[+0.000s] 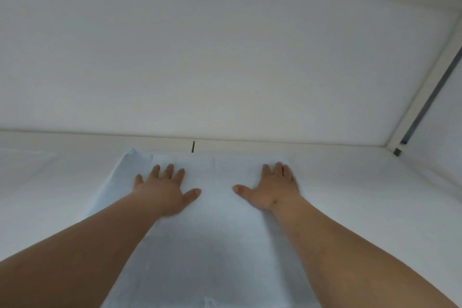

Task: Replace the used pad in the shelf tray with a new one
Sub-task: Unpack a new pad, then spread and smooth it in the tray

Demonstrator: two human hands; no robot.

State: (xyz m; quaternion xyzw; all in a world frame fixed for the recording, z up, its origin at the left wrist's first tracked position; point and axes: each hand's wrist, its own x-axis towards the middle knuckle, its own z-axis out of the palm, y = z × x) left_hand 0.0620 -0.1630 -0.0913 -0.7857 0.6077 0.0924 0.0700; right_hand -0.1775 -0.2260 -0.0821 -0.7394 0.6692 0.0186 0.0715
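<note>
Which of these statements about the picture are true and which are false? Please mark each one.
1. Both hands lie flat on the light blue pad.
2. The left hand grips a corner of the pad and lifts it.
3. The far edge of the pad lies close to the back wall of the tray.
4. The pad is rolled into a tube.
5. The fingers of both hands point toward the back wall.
1. True: the left hand and the right hand rest open on the light blue pad.
2. False: it presses flat with straight fingers and lifts nothing.
3. True: the edge lies just short of the back wall.
4. False: the pad is spread flat.
5. True.
</note>
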